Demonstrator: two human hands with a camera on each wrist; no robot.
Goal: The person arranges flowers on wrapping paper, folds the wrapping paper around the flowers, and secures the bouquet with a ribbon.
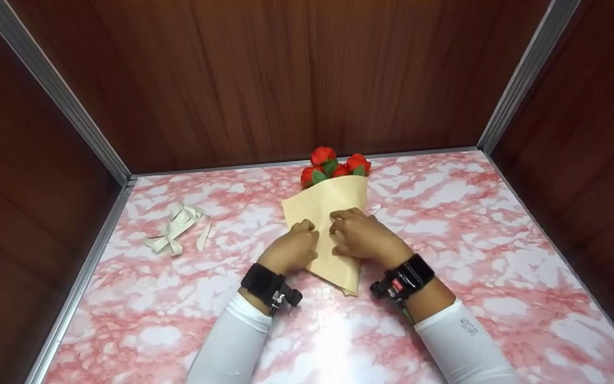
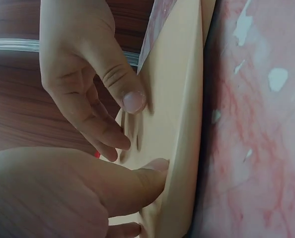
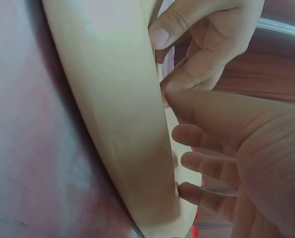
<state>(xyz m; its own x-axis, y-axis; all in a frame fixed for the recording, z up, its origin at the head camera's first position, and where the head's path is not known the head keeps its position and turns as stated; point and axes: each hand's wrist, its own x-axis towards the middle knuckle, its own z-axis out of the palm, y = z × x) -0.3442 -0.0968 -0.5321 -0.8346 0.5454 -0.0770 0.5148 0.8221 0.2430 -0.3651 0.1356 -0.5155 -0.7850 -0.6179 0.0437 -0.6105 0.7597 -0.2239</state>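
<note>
A sheet of beige wrapping paper (image 1: 333, 200) is folded around a bunch of red artificial roses (image 1: 323, 156), whose heads and green leaves stick out at the far end. The stems are hidden inside the wrap. My left hand (image 1: 292, 248), at the left side of the paper, pinches a flap's edge, its thumb (image 3: 160, 37) on top. On the right part of the wrap my right hand (image 1: 366, 237) rests with fingers spread. Its fingertips (image 3: 187, 191) press on the paper beside the flap's edge.
A loose bundle of cream ribbon (image 1: 176, 229) lies on the table's left side. The pink-and-white marbled tabletop (image 1: 472, 240) is bounded by dark wood panels (image 1: 285, 80) at the back and both sides, with metal strips (image 1: 80, 128) along the corners.
</note>
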